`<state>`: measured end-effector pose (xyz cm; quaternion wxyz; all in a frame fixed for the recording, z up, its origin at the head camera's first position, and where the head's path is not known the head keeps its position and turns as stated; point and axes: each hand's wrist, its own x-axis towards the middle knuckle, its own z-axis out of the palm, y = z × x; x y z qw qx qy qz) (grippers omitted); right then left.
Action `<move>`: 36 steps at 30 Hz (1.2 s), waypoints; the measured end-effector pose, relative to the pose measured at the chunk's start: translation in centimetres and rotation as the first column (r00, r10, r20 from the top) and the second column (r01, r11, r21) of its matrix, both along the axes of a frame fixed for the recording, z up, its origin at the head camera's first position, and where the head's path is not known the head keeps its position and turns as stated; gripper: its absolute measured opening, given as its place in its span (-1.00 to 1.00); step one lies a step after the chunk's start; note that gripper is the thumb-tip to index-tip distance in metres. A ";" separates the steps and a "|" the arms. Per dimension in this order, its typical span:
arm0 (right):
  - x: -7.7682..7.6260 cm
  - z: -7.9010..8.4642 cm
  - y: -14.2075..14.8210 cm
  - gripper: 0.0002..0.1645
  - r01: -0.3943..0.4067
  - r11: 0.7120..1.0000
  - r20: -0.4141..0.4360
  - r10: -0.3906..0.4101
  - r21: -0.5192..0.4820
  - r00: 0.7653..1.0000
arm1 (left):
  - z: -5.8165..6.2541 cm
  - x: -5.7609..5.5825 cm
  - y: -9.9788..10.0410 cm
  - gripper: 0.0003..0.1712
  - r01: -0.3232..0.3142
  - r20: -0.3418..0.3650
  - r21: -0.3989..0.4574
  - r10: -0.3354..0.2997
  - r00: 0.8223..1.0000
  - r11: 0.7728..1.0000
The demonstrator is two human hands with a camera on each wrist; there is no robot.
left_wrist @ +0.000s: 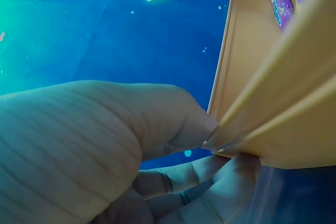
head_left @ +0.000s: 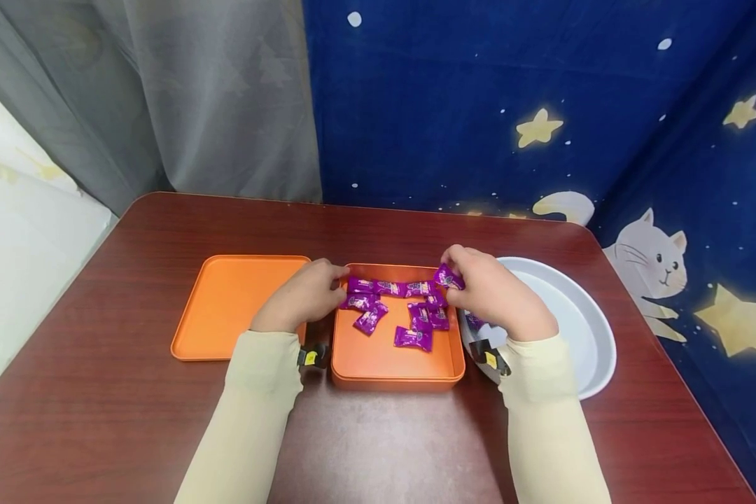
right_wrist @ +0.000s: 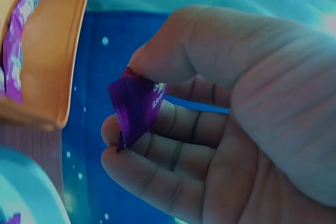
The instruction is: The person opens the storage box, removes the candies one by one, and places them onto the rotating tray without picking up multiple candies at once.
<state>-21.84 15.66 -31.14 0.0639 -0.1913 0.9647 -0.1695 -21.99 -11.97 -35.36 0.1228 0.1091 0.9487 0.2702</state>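
My right hand (head_left: 494,290) pinches a purple wrapped candy (head_left: 449,277) between thumb and fingers, over the right rim of an orange box (head_left: 378,357). The right wrist view shows the same candy (right_wrist: 137,106) with its crimped end pointing away from the palm. With thumb and fingertips, my left hand (head_left: 305,294) grips the box's left wall near the back corner; the left wrist view has the thumb on the rim (left_wrist: 212,124). Several purple candies (head_left: 413,339) lie in the box, a row along its back wall and others at both sides.
Left of the box lies a flat orange lid (head_left: 227,301), partly behind the left hand. A round white tray (head_left: 595,336) stands at the right, with purple candy (head_left: 474,321) showing at its left side under the right hand. Curtains (head_left: 416,105) hang behind the brown table (head_left: 132,413).
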 end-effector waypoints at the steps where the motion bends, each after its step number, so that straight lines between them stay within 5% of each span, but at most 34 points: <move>1: -0.1 0.0 0.3 -0.45 0.010 1.000 0.004 -0.010 -0.002 1.000 | 0.0 0.0 0.0 -0.44 -0.001 0.004 0.003 0.001 1.000 1.000; 36: -1.7 -1.9 6.3 -0.50 0.186 0.979 0.158 -0.197 0.083 0.967 | -0.3 -0.2 0.1 -0.43 -0.002 -0.017 -0.010 0.002 1.000 1.000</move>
